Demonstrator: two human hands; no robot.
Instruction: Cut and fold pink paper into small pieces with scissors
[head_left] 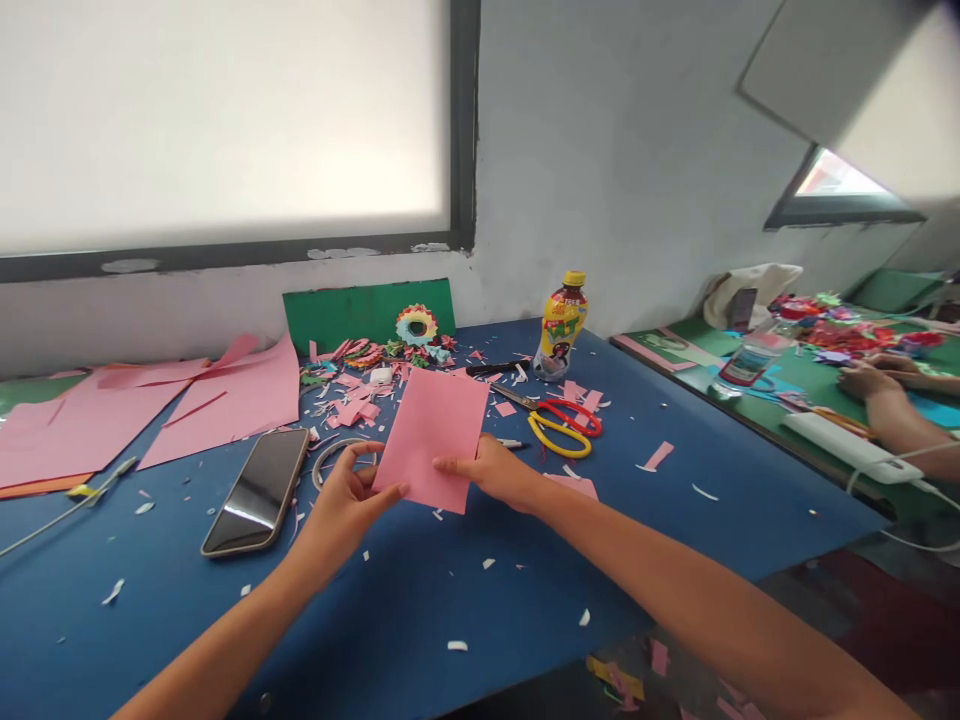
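From the head view, the left hand and the right hand each pinch a lower corner of a pink paper sheet, holding it tilted just above the blue bench. A phone lies just left of the left hand, a tape ring partly behind it. Scissors and a bottle sit beyond the right hand. Larger pink sheets lie far left. Another person's hands rest on a green bench at right
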